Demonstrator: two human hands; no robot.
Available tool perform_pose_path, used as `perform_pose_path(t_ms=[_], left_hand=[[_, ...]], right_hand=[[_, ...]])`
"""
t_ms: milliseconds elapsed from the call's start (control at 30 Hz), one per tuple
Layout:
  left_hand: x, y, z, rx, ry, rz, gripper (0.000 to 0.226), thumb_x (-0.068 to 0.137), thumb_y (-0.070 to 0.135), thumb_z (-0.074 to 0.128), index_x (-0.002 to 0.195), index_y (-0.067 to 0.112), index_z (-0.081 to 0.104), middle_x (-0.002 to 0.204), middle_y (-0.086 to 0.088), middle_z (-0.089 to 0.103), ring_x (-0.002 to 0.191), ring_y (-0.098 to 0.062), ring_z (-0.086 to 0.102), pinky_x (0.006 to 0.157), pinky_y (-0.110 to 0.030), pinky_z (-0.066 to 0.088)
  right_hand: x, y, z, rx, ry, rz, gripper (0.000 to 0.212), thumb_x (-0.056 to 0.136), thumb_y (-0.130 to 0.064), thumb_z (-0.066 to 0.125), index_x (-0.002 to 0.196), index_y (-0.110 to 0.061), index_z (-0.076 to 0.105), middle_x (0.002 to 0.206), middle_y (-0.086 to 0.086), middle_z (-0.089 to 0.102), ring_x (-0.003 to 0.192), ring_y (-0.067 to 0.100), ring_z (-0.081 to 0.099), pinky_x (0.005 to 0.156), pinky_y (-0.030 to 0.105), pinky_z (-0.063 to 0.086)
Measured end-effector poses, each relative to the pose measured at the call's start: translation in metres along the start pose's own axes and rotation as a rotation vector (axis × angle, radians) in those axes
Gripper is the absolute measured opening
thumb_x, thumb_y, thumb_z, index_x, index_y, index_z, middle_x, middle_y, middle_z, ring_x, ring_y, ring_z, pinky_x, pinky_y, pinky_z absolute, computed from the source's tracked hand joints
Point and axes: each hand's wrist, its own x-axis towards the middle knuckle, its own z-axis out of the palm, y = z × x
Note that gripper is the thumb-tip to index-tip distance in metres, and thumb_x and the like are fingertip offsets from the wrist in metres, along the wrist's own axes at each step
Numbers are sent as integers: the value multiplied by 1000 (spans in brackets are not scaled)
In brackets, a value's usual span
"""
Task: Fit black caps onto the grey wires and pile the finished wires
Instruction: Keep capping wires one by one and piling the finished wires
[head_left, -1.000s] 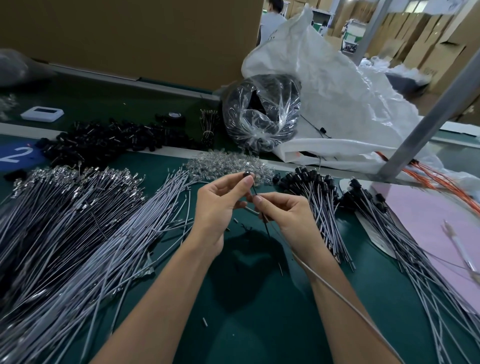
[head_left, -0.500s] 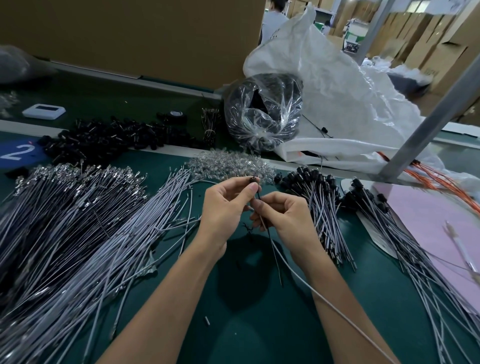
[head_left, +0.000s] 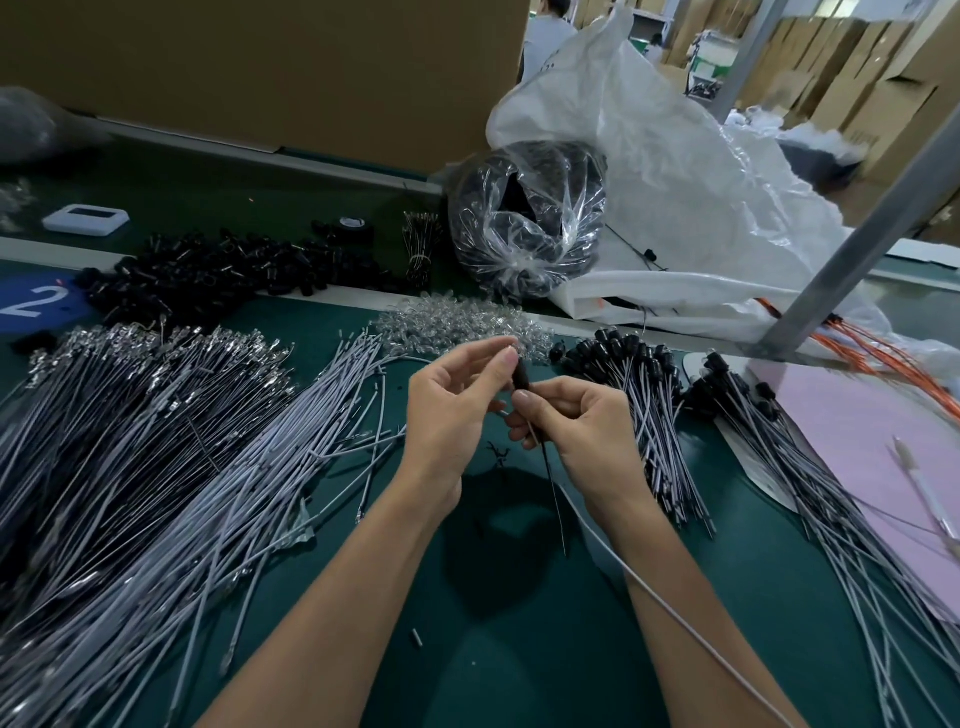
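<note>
**Fig. Cap and wire held together above the green table**

My left hand (head_left: 457, 410) pinches one black cap (head_left: 521, 375) between thumb and forefinger. My right hand (head_left: 587, 431), fingers curled, grips one grey wire (head_left: 675, 608) just below the cap. The two hands meet above the middle of the green table (head_left: 519, 670), and the wire trails off toward the near right.

Compared with one second ago, one thin dark lead (head_left: 553, 493) hangs much further below my hands, and more of the cap shows beside my left thumb.

Counted, left to right:
- Two spreads of bare wires at left: a dark bundle (head_left: 130, 426) with metal ends, and a pale bundle (head_left: 270, 493) beside it.
- One heap of loose caps (head_left: 218, 275) at far left.
- One heap of clear parts (head_left: 457, 325) just beyond my hands.
- One clear bag (head_left: 524, 228) of dark parts, against one white sack (head_left: 701, 208).
- Two piles of finished wires at right: an inner capped pile (head_left: 644, 415) just beside my right hand, and an outer capped pile (head_left: 789, 478) lying partly on one pink sheet (head_left: 857, 457)
</note>
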Motion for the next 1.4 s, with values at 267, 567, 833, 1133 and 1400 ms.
perform_pose_path(t_ms=[267,567,833,1133,1400], left_hand=[[-2,2,1,-30,-10,-6,12,83,6,74,88,17,75,82,-1,76,72,-13,69,65,-24,57],[-1,4,0,-8,48,42,7,79,14,79,79,20,76,72,5,72,70,-10,66,66,-21,54],[1,3,-2,14,54,62,8,83,12,75,85,20,76,82,2,75,76,-10,66,72,-24,55],[1,3,-3,34,67,53,8,84,11,74,86,18,76,83,0,76,76,-8,67,71,-20,54],[1,5,-3,-21,86,25,6,80,10,77,82,16,76,85,-4,77,75,-7,68,66,-17,51]], right_hand=[[-2,-1,2,22,-1,-16,13,81,-5,74,90,-5,65,73,9,75,62,20,72,55,21,54],[-2,-2,3,41,-22,-31,29,70,-21,77,90,-4,64,72,8,75,61,19,72,55,20,53],[-2,-2,1,54,-14,-13,16,77,-9,75,87,-3,64,70,9,74,60,19,71,55,21,53],[-2,-2,2,42,-20,-14,28,68,-22,75,86,-4,64,70,9,74,60,19,71,54,21,53],[-2,2,-1,-36,-12,-6,8,79,-8,77,77,-8,68,67,9,73,60,20,71,54,20,52]])
